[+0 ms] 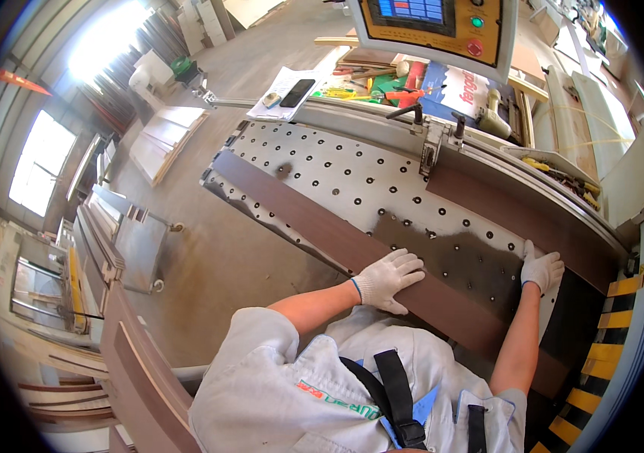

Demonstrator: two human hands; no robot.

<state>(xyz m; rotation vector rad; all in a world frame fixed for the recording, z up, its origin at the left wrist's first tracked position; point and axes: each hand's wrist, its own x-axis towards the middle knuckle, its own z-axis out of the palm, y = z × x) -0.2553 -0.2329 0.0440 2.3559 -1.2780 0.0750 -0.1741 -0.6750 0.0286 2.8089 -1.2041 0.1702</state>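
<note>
My left hand [390, 280], in a white knit glove, lies on a long dark brown board [292, 198] near my body. Its fingers are spread, and the palm rests on the board's near part. A second brown board [518, 214] lies along the metal fence [488, 155] at the right. My right hand [541, 269], gloved too, touches that board's near edge with its fingers stretched out and thumb apart. Both boards rest on a steel table [382, 170] dotted with small black round studs. A dark dusty patch covers part of the table between the boards.
A control panel [435, 30] hangs above the table's far side. Papers with a phone [298, 93] lie beyond the fence. Hand tools [405, 92] and a glue bottle [494, 115] sit behind it. Yellow-black striped edging [601, 359] runs at right. Stacked panels [144, 347] stand left.
</note>
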